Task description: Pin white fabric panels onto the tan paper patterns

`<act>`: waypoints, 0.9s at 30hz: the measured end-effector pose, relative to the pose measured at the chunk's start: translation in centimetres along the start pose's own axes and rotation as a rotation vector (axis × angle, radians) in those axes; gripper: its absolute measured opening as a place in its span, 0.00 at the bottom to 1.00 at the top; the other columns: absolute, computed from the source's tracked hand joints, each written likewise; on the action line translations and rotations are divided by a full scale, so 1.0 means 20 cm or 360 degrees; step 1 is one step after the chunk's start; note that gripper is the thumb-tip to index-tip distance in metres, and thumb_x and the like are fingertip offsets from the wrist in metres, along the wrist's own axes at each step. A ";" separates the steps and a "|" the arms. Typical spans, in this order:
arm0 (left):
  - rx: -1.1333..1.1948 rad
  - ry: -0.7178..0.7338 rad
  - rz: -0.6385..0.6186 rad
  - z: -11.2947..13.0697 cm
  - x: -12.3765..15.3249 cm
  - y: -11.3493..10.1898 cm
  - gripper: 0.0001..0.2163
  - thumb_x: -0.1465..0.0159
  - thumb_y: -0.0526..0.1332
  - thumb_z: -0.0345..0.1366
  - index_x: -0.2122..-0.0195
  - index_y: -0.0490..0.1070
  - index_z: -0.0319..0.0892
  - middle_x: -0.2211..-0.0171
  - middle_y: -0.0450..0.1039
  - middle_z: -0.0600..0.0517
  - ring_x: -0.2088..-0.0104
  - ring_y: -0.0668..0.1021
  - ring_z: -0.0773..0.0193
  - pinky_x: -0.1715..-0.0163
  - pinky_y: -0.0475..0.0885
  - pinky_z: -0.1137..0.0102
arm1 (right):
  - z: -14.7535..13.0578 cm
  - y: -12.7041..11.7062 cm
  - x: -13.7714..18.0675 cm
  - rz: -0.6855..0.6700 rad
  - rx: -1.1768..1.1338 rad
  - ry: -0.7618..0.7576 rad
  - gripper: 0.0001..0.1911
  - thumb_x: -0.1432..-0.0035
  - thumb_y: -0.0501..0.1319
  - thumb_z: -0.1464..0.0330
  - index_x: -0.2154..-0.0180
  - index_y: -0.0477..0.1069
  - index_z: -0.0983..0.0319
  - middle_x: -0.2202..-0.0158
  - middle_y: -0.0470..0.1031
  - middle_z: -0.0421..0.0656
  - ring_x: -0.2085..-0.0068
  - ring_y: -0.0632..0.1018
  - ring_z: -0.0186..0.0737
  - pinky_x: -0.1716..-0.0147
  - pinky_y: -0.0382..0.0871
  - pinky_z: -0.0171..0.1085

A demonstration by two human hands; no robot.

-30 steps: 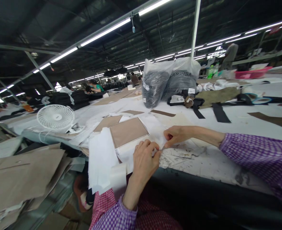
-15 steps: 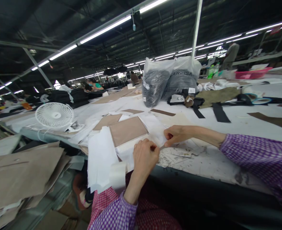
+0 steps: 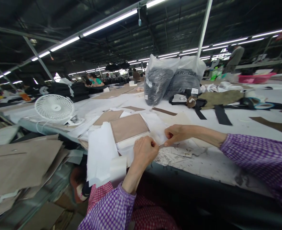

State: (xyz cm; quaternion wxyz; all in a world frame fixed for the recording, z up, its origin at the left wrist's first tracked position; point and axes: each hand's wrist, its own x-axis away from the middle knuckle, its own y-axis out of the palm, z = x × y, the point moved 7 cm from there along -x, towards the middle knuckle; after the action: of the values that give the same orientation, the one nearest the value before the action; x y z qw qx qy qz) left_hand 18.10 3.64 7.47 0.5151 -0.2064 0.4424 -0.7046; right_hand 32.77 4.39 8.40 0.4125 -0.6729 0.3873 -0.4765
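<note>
My left hand (image 3: 145, 149) is closed in a pinch near the table's front edge. Just to its right, my right hand (image 3: 175, 134) is pinched as well. A short, thin, brownish strip (image 3: 162, 146) spans the small gap between my fingertips; its material is too small to make out. Beyond my left hand lies a tan fabric panel (image 3: 130, 127) with a dark line along its edge, resting on white sheets. More white sheets (image 3: 100, 150) hang over the front edge on the left, beside a curled off-white piece (image 3: 118, 167).
A white fan (image 3: 55, 107) stands at left, above a stack of tan panels (image 3: 23, 163). Plastic-wrapped dark goods (image 3: 158, 81) stand behind my hands. Black strips (image 3: 222, 115), an olive cloth (image 3: 222, 98) and a pink basket (image 3: 257, 77) are at right. Other people work far off.
The view has shifted slightly. Both hands keep their pinch close together, and the thin strip between them shows a little more clearly now.
</note>
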 end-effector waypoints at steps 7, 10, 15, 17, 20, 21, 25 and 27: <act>-0.0018 0.0026 -0.0006 0.01 0.00 0.00 0.06 0.44 0.58 0.31 0.74 0.74 0.42 0.70 0.79 0.46 0.62 0.78 0.54 0.59 0.68 0.63 | -0.08 -0.01 -0.03 0.0087 0.0076 -0.0192 0.09 0.50 0.64 0.63 0.69 0.68 0.61 0.71 0.71 0.42 0.67 0.71 0.40 0.71 0.58 0.35; -0.0016 0.0028 0.0006 0.00 0.01 0.00 0.07 0.44 0.58 0.31 0.74 0.75 0.41 0.69 0.79 0.46 0.61 0.78 0.53 0.58 0.68 0.62 | -0.10 0.05 -0.05 -0.0162 -0.0320 -0.0456 0.09 0.48 0.61 0.62 0.68 0.68 0.62 0.75 0.69 0.38 0.72 0.69 0.34 0.73 0.60 0.33; 0.0005 0.0038 0.0010 0.00 0.01 -0.01 0.07 0.43 0.58 0.31 0.73 0.75 0.42 0.68 0.79 0.46 0.62 0.78 0.54 0.58 0.68 0.63 | -0.06 0.06 -0.10 -0.0204 -0.0373 -0.0283 0.15 0.50 0.63 0.57 0.71 0.68 0.63 0.78 0.67 0.37 0.76 0.68 0.32 0.77 0.59 0.32; 0.0014 0.0039 0.0007 0.00 0.02 -0.01 0.07 0.43 0.58 0.32 0.73 0.75 0.41 0.69 0.78 0.46 0.62 0.77 0.54 0.59 0.68 0.63 | -0.08 0.05 -0.12 -0.0241 -0.0301 -0.0263 0.15 0.51 0.63 0.57 0.72 0.69 0.63 0.77 0.68 0.37 0.76 0.69 0.32 0.77 0.60 0.32; 0.0031 0.0046 0.0002 0.00 0.01 -0.01 0.07 0.42 0.58 0.32 0.73 0.75 0.41 0.68 0.78 0.46 0.63 0.77 0.55 0.60 0.67 0.64 | -0.09 0.06 -0.14 -0.0387 -0.0290 -0.0230 0.18 0.52 0.64 0.54 0.72 0.68 0.63 0.80 0.66 0.36 0.78 0.68 0.31 0.78 0.60 0.32; 0.0044 0.0057 -0.0009 0.00 0.01 -0.02 0.08 0.42 0.58 0.33 0.74 0.76 0.41 0.69 0.78 0.46 0.63 0.77 0.55 0.61 0.67 0.65 | -0.10 0.07 -0.14 -0.0425 -0.0308 -0.0211 0.19 0.53 0.64 0.53 0.73 0.67 0.63 0.81 0.66 0.35 0.78 0.67 0.31 0.78 0.60 0.32; 0.0149 0.0152 -0.0099 -0.01 0.05 -0.05 0.12 0.38 0.56 0.34 0.75 0.76 0.42 0.73 0.77 0.50 0.67 0.76 0.59 0.64 0.67 0.68 | -0.11 0.06 -0.16 -0.0439 -0.0307 -0.0174 0.19 0.53 0.64 0.54 0.73 0.66 0.63 0.83 0.64 0.34 0.79 0.67 0.31 0.78 0.60 0.32; 0.0254 0.0206 -0.0004 -0.01 0.10 -0.10 0.09 0.36 0.56 0.34 0.68 0.76 0.42 0.67 0.78 0.51 0.63 0.76 0.61 0.61 0.67 0.69 | -0.11 0.07 -0.16 -0.0446 -0.0268 -0.0166 0.18 0.52 0.64 0.54 0.72 0.67 0.63 0.83 0.64 0.35 0.79 0.67 0.31 0.78 0.59 0.33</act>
State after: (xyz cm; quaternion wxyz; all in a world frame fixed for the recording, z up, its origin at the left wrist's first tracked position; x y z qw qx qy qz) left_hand 16.13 2.15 8.63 0.4994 -0.1192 0.4171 -0.7500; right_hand 29.74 6.52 6.57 0.3037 -0.7764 0.3061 -0.4597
